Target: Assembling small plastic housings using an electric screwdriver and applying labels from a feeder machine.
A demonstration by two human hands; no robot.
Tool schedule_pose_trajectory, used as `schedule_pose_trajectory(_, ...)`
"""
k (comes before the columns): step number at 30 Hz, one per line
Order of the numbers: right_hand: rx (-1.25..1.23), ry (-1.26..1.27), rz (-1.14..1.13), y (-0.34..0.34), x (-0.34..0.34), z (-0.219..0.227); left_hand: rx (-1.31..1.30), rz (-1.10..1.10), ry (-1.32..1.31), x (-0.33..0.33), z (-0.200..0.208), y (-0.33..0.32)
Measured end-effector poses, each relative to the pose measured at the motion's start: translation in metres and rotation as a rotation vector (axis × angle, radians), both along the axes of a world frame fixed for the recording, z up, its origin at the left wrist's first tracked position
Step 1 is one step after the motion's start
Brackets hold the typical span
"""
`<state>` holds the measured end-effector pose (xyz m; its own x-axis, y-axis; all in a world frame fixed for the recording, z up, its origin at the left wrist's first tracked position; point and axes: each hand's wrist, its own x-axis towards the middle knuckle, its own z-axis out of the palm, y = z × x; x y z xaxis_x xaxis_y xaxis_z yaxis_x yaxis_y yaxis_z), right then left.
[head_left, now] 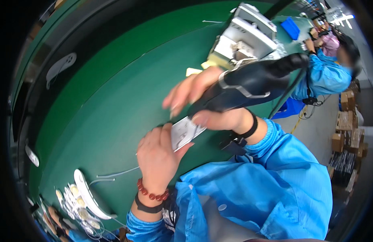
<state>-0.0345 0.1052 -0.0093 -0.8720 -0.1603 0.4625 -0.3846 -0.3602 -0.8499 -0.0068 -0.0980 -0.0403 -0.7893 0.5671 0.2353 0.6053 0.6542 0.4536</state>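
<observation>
A small flat white piece with grey detail (pixel 182 132) is gripped by my left hand (pixel 158 149), its thumb along the lower edge and its fingers at the left side. In my right hand (pixel 194 89) lies a black electric screwdriver (pixel 247 82) with a metal wire hanger, between the thumb and the other fingers. Its narrow end points down toward the white piece. The tool covers most of the right palm, and the outstretched fingertips are blurred. My right thumb is close to the piece's upper right corner; whether it touches I cannot tell.
A long white curved housing (pixel 89 195) lies at the lower left beside several small wired parts (pixel 79 201). Other white housings (pixel 61 66) rest along the far side. Boxes (pixel 249 34) stand at the top, near a blue bin (pixel 290 28). Co-workers sit at the right.
</observation>
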Motion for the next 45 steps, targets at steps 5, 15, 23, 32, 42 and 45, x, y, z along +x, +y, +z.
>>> schedule_pose_trajectory(5, -0.03, 0.07, -0.105, 0.033, 0.004, 0.021, 0.046, 0.033, 0.034, 0.001, -0.004, 0.005)
schedule_pose_trajectory(15, 0.052, 0.185, -0.621, 0.122, -0.012, 0.062, 0.031, 0.03, 0.014, 0.003, -0.002, 0.006)
schedule_pose_trajectory(23, 0.201, 0.177, -0.706, 0.124, -0.019, 0.05, 0.002, 0.013, 0.034, 0.002, -0.003, 0.006)
schedule_pose_trajectory(32, 0.221, 0.158, -0.707, 0.127, -0.022, 0.045, -0.013, 0.0, 0.041, 0.002, -0.004, 0.006)
schedule_pose_trajectory(42, 0.192, 0.051, -0.672, 0.122, -0.033, 0.054, 0.01, 0.028, 0.007, 0.003, 0.002, 0.008)
schedule_pose_trajectory(45, 0.112, -0.069, -0.612, 0.12, -0.032, 0.044, 0.03, 0.009, 0.018, 0.001, 0.001, 0.006)
